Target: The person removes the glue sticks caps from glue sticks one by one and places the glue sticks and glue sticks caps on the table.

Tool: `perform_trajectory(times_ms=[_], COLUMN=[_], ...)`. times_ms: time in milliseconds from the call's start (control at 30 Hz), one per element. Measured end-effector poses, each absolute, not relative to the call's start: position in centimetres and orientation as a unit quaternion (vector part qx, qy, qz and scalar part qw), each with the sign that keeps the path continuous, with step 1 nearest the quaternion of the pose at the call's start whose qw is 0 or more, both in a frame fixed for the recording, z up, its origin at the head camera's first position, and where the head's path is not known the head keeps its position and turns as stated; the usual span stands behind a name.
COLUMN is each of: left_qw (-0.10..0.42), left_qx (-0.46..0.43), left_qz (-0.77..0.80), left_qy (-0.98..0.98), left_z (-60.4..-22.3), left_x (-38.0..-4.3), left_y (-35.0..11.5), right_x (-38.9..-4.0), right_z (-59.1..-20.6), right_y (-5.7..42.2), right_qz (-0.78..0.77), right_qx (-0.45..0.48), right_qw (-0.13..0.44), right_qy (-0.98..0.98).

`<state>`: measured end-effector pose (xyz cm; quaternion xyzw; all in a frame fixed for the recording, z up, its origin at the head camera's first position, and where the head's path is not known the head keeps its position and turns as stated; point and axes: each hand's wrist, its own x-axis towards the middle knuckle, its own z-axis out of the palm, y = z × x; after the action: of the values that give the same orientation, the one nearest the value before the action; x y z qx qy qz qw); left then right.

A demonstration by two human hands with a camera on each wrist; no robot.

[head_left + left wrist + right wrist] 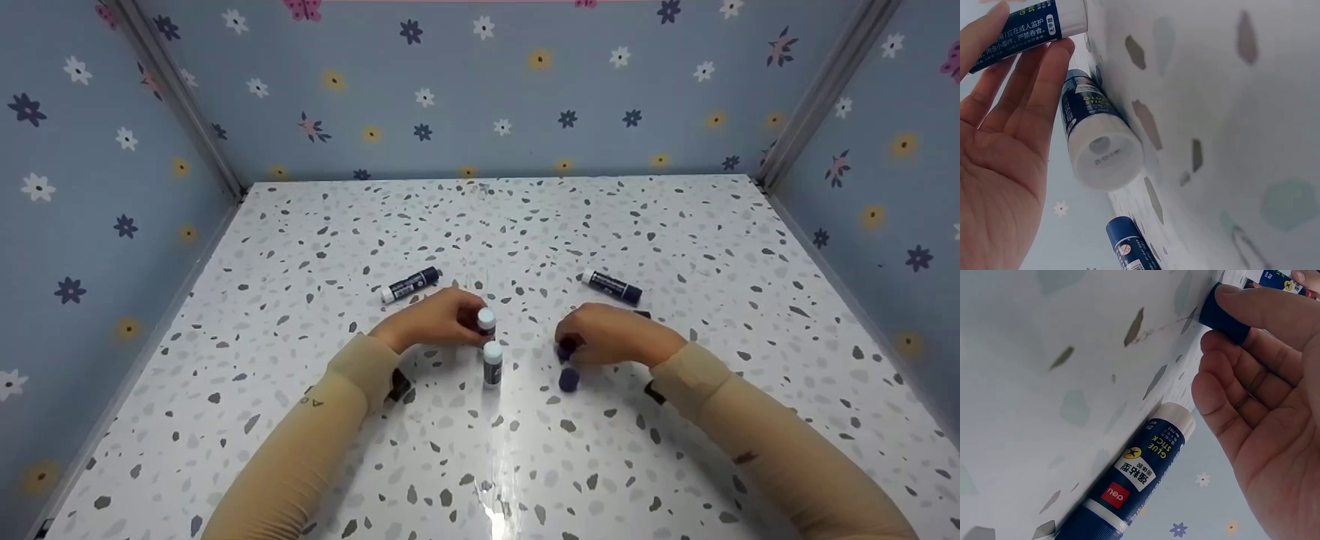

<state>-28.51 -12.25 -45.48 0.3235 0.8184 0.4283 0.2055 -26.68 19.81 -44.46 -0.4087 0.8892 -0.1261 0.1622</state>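
Note:
My left hand (442,319) pinches a glue stick (1027,34) between thumb and fingers; it stands with a white top up and its white base by the table. Just nearer stands a second upright glue stick (492,364), also white-topped. On the right, my right hand (611,334) pinches a dark blue cap (1223,316) at the tabletop. Another blue cap (568,379) stands just in front of that hand. Beyond the left hand lies a blue-capped glue stick (411,285); beyond the right lies another glue stick (1134,467), its white base turned inward.
The speckled white table (480,225) has patterned blue panels (480,90) at the back and both sides. Metal corner posts (825,97) stand where the panels meet. Dark devices (399,385) sit at the wrists, close above the surface.

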Motion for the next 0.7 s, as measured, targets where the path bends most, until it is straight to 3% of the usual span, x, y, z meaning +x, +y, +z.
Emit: perform_trajectory(times_ms=[467, 700], left_qw=[0.213, 0.209], left_qx=[0.311, 0.31], left_qz=[0.429, 0.432], left_qy=[0.821, 0.821], left_z=[-45.07, -45.42], left_x=[-28.42, -28.52], left_y=[-12.61, -13.06], right_x=[-26.45, -26.42], right_z=[-44.15, -43.84], right_y=[19.88, 20.51], right_qz=[-0.126, -0.13], right_qx=[-0.382, -0.403], right_qw=[0.167, 0.143], right_qy=[0.9, 0.895])
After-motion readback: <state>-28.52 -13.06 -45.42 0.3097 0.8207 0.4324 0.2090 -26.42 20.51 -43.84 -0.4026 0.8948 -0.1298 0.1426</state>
